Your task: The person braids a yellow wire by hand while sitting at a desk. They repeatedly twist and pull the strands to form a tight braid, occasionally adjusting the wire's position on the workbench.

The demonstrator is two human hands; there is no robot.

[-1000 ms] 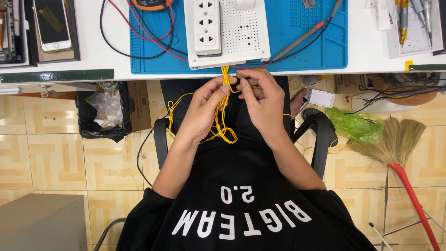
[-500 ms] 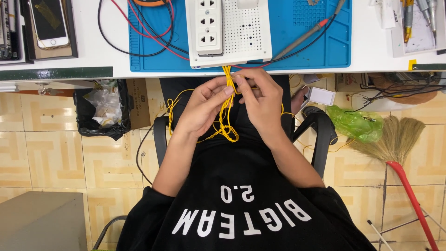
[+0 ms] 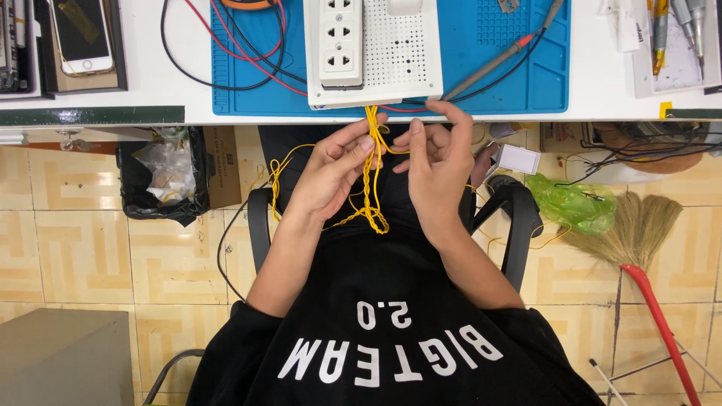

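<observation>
Two bare hands up close together, just under the near edge of the white table (image 3: 150,116). Left hand (image 3: 331,169) curled, fingers pinching the twisted yellow wires (image 3: 370,177) near the top. Right hand (image 3: 436,169) just beside it, thumb and fingers bent, pinching a thin yellow strand. Twisted yellow wires hanging from the table edge, straight down between both hands, ending in a loose knot above the lap. White power strip board (image 3: 372,49) on a blue mat (image 3: 496,68), right at the edge, touching the top of the wires. Black chair arms (image 3: 519,225) tight on left and right. Black bin (image 3: 162,177) off to the left, broom (image 3: 639,233) off to the right. Little room between hands and table edge; more open tile floor far left.
</observation>
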